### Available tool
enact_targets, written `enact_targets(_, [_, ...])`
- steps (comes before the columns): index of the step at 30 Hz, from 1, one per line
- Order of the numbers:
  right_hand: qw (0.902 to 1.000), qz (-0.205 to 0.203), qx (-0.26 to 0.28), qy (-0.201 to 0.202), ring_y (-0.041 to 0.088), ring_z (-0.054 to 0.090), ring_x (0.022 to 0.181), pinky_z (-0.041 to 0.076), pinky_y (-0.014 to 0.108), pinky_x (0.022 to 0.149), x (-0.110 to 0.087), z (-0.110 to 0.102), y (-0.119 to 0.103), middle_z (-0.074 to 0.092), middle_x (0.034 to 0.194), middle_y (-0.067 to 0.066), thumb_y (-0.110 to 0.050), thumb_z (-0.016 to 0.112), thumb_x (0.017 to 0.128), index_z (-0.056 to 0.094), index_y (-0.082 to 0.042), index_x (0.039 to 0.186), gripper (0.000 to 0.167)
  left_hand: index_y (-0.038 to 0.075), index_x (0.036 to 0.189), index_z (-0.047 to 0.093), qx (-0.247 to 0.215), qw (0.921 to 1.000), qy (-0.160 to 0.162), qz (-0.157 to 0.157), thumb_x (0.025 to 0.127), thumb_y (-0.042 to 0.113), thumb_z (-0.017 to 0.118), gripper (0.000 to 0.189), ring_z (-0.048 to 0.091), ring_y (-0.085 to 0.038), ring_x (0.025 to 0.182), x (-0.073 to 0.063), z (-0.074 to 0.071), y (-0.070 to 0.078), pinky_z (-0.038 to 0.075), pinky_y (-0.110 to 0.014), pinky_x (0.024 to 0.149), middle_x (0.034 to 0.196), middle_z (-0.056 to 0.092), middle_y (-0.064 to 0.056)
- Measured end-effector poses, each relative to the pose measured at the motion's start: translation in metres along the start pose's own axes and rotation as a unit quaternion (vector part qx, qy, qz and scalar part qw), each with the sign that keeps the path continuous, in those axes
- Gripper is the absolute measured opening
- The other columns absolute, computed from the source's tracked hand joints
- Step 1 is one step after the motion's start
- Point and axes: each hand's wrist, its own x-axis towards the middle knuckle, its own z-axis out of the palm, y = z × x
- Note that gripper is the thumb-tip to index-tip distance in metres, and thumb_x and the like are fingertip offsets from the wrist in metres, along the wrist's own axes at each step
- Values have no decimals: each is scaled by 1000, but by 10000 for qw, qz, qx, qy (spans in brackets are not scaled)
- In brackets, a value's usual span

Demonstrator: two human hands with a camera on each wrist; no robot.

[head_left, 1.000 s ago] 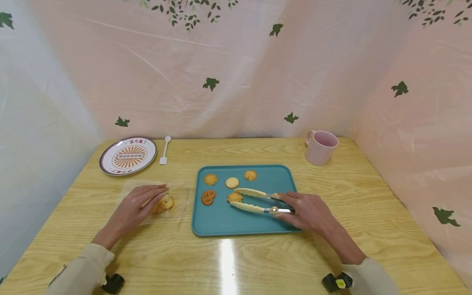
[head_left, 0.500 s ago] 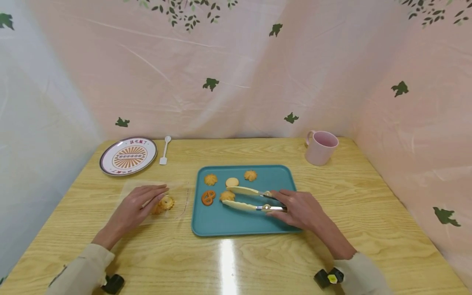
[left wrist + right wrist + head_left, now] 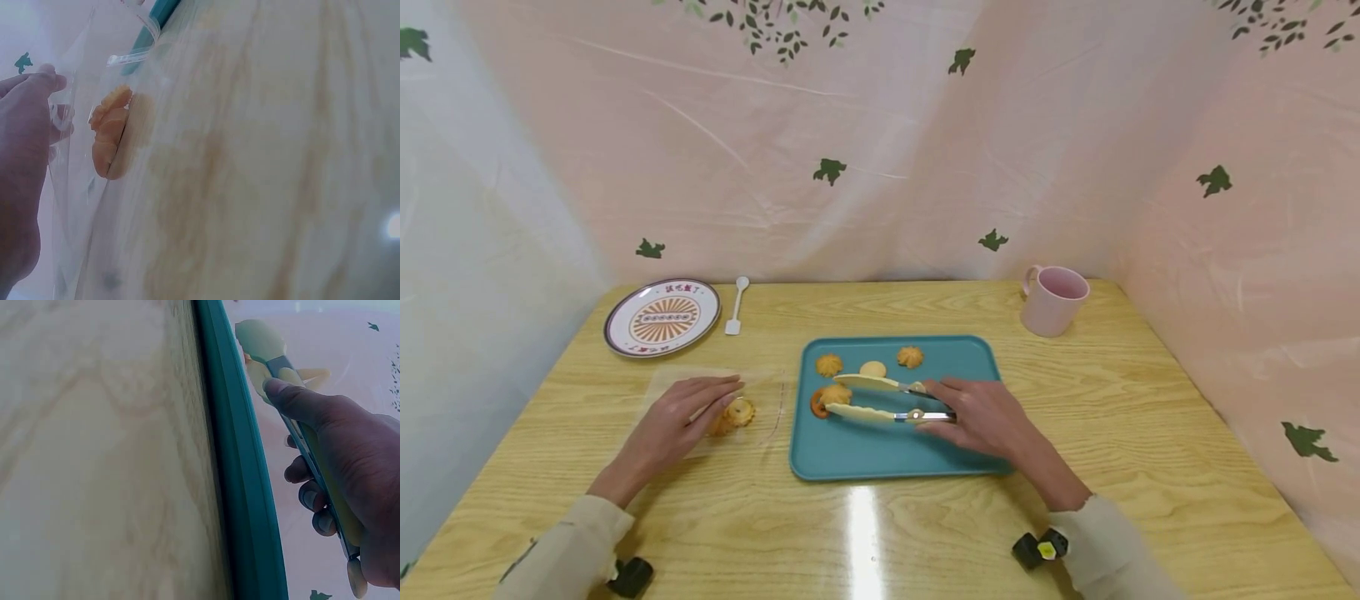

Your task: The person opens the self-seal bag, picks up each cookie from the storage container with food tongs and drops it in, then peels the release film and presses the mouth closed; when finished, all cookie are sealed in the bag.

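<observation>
My right hand [image 3: 977, 417] grips a pair of tongs [image 3: 868, 414] with cream-coloured tips, its thumb along one arm in the right wrist view. Between the tips sits a fluted golden cookie [image 3: 835, 394], which overlaps the pretzel [image 3: 817, 405] on the teal tray [image 3: 895, 458]. A round pale cookie [image 3: 872, 368] and two more fluted cookies, one at left [image 3: 829, 365] and one at right [image 3: 911, 357], lie along the tray's back. My left hand [image 3: 679, 417] holds the film of a clear plastic bag [image 3: 767, 387]; several cookies [image 3: 111, 134] lie inside it, partly hidden by the hand in the head view.
A white patterned plate [image 3: 662, 319] stands at the back left, with a small white spoon [image 3: 737, 308] beside it. At the back right is a pink mug [image 3: 1051, 304]. A pink curtain [image 3: 910, 200] rises behind the wooden table [image 3: 760, 533].
My right hand has moved left with the tongs, and the fluted cookie between the tips has shifted from the tray's middle to over the pretzel. The left hand has stayed put.
</observation>
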Motion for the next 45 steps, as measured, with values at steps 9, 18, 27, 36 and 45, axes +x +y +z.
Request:
enact_targets(9, [9995,-203,64,228,11,54,58,45,29,46,12,9,-6,64,82,-1,-49,86,80,74,-10,118,56,3,123,74,1,10000,16,20,84,-8,77,40,66,-32,112,0,1,-2,34,-18,111,126,72,-11])
enact_targets(18, [9997,-234,14,69,11,57,58,44,27,45,25,16,-15,69,89,-1,-51,84,83,73,-11,119,55,4,123,74,54,10000,-20,-43,85,-7,77,40,66,-31,113,-1,1,-1,35,-18,111,126,72,-11])
enact_targets(27, [9996,-293,21,2,12,62,60,48,29,46,40,22,-24,71,95,-2,-52,82,85,72,-13,119,53,3,123,74,53,10000,1,-59,85,-8,77,40,66,-32,113,-1,1,-1,33,-16,112,126,72,-12])
enact_targets(36, [9991,-423,51,-34,8,55,56,43,26,44,54,31,-33,69,92,-5,-54,80,87,71,-16,120,52,4,124,73,102,9998,-58,-162,87,-6,77,39,65,-31,115,-2,0,-1,38,-23,111,128,71,-11])
enact_targets(45, [9983,-373,129,-418,8,56,60,43,25,46,67,37,-43,67,94,-3,-56,77,88,72,-14,127,57,2,124,73,-11,10000,78,40,85,-8,76,41,66,-33,113,-1,0,-1,32,-16,112,127,71,-12])
